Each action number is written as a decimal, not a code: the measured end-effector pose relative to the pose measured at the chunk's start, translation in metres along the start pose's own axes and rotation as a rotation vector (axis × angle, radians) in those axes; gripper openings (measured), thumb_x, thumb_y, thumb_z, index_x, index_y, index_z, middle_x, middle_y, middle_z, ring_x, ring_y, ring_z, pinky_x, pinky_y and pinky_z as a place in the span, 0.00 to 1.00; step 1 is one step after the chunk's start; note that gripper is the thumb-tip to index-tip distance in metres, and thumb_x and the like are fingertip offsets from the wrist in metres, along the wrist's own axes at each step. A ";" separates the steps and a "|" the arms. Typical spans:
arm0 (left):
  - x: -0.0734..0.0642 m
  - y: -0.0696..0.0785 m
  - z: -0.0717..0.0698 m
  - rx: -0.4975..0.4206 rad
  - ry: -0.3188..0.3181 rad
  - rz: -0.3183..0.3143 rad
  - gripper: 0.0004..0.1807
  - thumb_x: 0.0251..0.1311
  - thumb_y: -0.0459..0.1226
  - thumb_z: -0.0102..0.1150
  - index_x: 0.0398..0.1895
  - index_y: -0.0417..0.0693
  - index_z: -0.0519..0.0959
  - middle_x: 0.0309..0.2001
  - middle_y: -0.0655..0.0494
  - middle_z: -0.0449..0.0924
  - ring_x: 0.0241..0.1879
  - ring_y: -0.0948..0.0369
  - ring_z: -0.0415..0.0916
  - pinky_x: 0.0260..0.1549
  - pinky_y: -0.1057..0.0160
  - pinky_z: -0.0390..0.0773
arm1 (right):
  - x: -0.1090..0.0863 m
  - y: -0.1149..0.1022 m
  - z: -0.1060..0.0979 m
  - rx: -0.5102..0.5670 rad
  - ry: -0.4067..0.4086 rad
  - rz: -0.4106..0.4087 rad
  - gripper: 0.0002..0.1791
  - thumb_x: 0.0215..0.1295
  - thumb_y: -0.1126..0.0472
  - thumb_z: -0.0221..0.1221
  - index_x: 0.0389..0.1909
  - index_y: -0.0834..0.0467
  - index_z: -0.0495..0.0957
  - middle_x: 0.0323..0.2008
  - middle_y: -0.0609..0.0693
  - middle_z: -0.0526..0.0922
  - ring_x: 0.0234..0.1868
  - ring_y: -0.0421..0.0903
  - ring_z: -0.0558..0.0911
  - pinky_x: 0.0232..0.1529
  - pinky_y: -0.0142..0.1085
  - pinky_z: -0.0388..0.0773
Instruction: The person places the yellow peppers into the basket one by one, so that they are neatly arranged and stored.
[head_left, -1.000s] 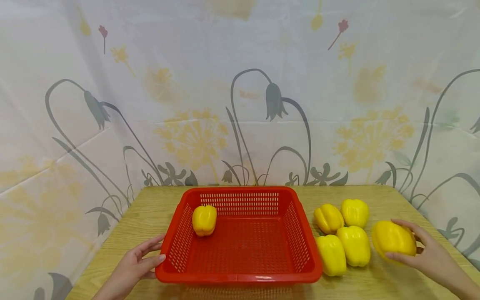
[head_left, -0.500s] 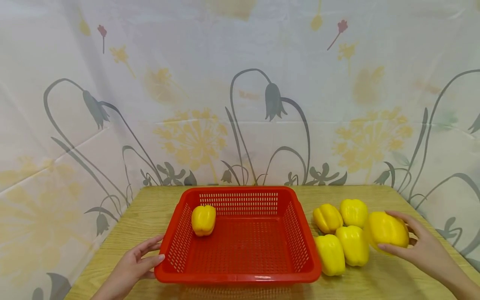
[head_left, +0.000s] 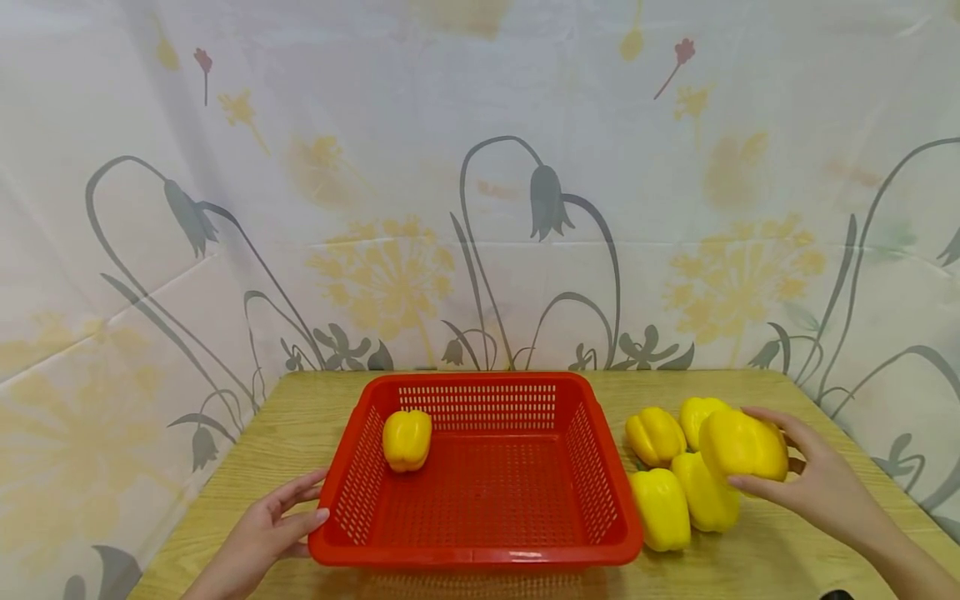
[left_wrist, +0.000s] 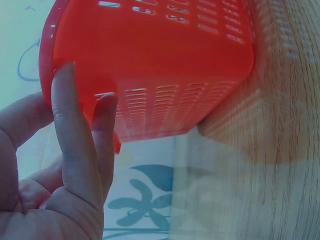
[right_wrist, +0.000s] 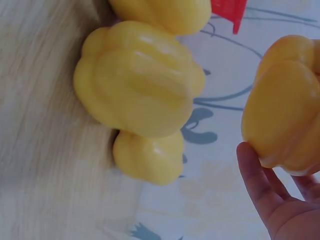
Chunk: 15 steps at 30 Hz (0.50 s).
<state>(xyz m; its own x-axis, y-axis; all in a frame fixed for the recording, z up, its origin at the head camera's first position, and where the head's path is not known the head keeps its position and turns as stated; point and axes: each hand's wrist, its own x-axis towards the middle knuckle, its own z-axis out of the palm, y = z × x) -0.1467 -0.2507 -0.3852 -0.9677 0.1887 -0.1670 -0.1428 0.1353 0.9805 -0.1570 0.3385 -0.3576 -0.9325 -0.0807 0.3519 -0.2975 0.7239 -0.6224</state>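
Note:
A red plastic basket (head_left: 476, 556) with slotted walls stands on the table, one yellow bell pepper (head_left: 407, 441) lying inside near its left wall. My left hand (head_left: 264, 527) pinches the basket's rim at the near left corner; the left wrist view shows its fingers against the outside of the basket wall (left_wrist: 165, 55). With fingers and thumb, my right hand (head_left: 821, 479) holds another yellow bell pepper (head_left: 742, 444) raised above the table. This held pepper (right_wrist: 285, 107) fills the right edge of the right wrist view and partly hides two peppers below it in the head view.
Several yellow bell peppers sit grouped right of the basket: a back-left one (head_left: 656, 436), a front-left one (head_left: 662, 510), a front-right one (head_left: 708, 500) and a back-right one (head_left: 699, 407). Behind the wooden table (head_left: 300, 417) hangs a flower-printed cloth (head_left: 390, 167).
My right hand has carried its bell pepper left and slightly up, over the grouped peppers. The left hand and basket have stayed in place.

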 end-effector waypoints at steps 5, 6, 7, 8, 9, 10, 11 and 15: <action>0.000 0.000 0.001 0.007 0.007 -0.003 0.38 0.64 0.37 0.55 0.69 0.30 0.49 0.57 0.37 0.65 0.42 0.49 0.78 0.37 0.49 0.80 | 0.006 -0.010 0.002 0.001 -0.005 -0.024 0.42 0.49 0.60 0.70 0.65 0.60 0.61 0.58 0.60 0.64 0.44 0.24 0.64 0.35 0.20 0.71; 0.000 0.000 0.001 0.009 0.010 -0.005 0.38 0.63 0.38 0.55 0.69 0.30 0.49 0.57 0.37 0.65 0.43 0.50 0.78 0.37 0.49 0.80 | 0.007 -0.013 0.002 0.003 -0.008 -0.023 0.43 0.49 0.60 0.70 0.65 0.59 0.61 0.58 0.60 0.64 0.44 0.24 0.64 0.35 0.20 0.71; -0.001 0.001 0.001 0.012 0.013 -0.006 0.38 0.63 0.38 0.56 0.69 0.30 0.49 0.57 0.37 0.65 0.43 0.50 0.78 0.37 0.50 0.80 | 0.009 -0.015 0.003 0.007 -0.013 -0.021 0.43 0.50 0.59 0.70 0.66 0.59 0.61 0.58 0.60 0.64 0.44 0.24 0.65 0.35 0.21 0.71; -0.001 0.001 0.001 0.014 0.015 -0.008 0.38 0.63 0.38 0.56 0.69 0.30 0.49 0.57 0.37 0.65 0.43 0.50 0.78 0.37 0.50 0.80 | 0.010 -0.017 0.003 0.010 -0.020 -0.019 0.43 0.50 0.59 0.70 0.66 0.58 0.60 0.58 0.60 0.64 0.44 0.25 0.65 0.35 0.21 0.72; -0.001 0.001 0.001 0.016 0.017 -0.009 0.39 0.63 0.38 0.56 0.69 0.30 0.49 0.57 0.37 0.65 0.43 0.50 0.78 0.37 0.50 0.80 | 0.011 -0.020 0.003 0.014 -0.024 -0.018 0.43 0.50 0.58 0.70 0.66 0.58 0.60 0.58 0.60 0.64 0.44 0.25 0.65 0.36 0.22 0.72; -0.001 0.001 0.001 0.016 0.018 -0.009 0.39 0.63 0.38 0.56 0.69 0.30 0.49 0.57 0.37 0.65 0.43 0.50 0.78 0.37 0.50 0.80 | 0.012 -0.022 0.003 0.015 -0.027 -0.019 0.43 0.50 0.58 0.70 0.66 0.58 0.60 0.58 0.60 0.64 0.44 0.25 0.65 0.36 0.22 0.72; -0.001 0.001 0.001 0.017 0.020 -0.010 0.39 0.63 0.37 0.56 0.69 0.30 0.49 0.57 0.37 0.65 0.43 0.50 0.78 0.37 0.50 0.80 | 0.013 -0.025 0.004 0.018 -0.029 -0.022 0.42 0.50 0.57 0.70 0.66 0.58 0.60 0.59 0.60 0.64 0.44 0.25 0.65 0.36 0.22 0.72; 0.000 0.002 0.001 0.011 0.013 -0.009 0.39 0.63 0.37 0.56 0.69 0.30 0.49 0.57 0.37 0.65 0.43 0.50 0.78 0.37 0.49 0.80 | 0.018 -0.034 0.006 0.022 -0.027 -0.048 0.42 0.50 0.57 0.70 0.65 0.57 0.61 0.59 0.60 0.64 0.46 0.28 0.65 0.37 0.21 0.71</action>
<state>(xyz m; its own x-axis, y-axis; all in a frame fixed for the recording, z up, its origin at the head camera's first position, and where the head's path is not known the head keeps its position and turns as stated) -0.1465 -0.2493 -0.3838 -0.9690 0.1751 -0.1745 -0.1495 0.1473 0.9777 -0.1647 0.3086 -0.3344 -0.9223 -0.1330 0.3630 -0.3458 0.7038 -0.6206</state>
